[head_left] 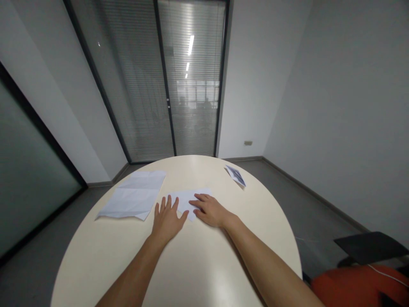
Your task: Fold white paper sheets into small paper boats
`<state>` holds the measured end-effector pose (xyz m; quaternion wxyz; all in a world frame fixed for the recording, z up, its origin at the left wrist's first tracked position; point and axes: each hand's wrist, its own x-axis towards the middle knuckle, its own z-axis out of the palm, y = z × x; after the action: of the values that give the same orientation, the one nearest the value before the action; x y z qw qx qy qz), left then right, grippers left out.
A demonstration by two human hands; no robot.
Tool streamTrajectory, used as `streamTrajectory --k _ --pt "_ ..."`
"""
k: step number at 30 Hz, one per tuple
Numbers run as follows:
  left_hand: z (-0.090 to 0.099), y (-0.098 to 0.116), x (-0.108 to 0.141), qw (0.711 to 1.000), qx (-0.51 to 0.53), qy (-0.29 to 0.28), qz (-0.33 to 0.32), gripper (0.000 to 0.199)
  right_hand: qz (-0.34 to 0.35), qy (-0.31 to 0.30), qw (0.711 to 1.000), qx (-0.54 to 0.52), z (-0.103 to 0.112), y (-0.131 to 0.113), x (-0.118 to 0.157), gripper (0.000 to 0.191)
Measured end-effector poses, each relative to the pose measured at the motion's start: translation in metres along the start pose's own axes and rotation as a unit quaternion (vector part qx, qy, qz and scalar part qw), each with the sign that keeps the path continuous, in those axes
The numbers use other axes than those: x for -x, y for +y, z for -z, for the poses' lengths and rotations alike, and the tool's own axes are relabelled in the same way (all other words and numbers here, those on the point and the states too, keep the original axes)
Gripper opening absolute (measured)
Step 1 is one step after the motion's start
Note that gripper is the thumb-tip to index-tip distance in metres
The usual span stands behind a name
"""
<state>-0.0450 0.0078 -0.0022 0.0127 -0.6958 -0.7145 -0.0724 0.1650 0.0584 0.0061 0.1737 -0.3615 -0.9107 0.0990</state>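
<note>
A folded sheet of white paper (188, 199) lies flat on the round table, its near edge coming to a point. My left hand (168, 219) rests with fingers spread at the paper's left side, the fingertips on or beside its edge. On the right part of the same paper lies my right hand (209, 209), palm down with its fingers stretched out to the left. Neither hand grips anything. Parts of the paper are hidden under the fingers.
A large creased sheet of paper (136, 194) lies on the left of the cream round table (179, 273). Near the far right edge sits a small folded paper with a dark print (236, 175). An orange chair (358, 285) with a black part stands at the lower right.
</note>
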Motion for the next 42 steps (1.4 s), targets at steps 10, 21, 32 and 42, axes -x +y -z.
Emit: streamTrajectory --k 10,21,32,42 --pt "0.011 -0.005 0.002 0.995 0.035 -0.052 -0.078 0.084 -0.012 -0.014 1.0 -0.002 0.0 -0.001 0.0 0.048" --pt "0.014 -0.003 0.003 0.993 0.058 -0.062 -0.076 0.08 -0.011 -0.011 1.0 -0.008 0.0 -0.001 0.0 0.047" --pt "0.014 0.004 0.008 0.996 0.037 -0.045 -0.073 0.062 -0.005 -0.011 1.0 -0.005 0.0 -0.001 0.0 0.047" --pt "0.014 0.006 0.005 0.997 0.053 -0.037 -0.049 0.073 -0.007 -0.002 1.0 -0.003 -0.002 -0.001 -0.001 0.046"
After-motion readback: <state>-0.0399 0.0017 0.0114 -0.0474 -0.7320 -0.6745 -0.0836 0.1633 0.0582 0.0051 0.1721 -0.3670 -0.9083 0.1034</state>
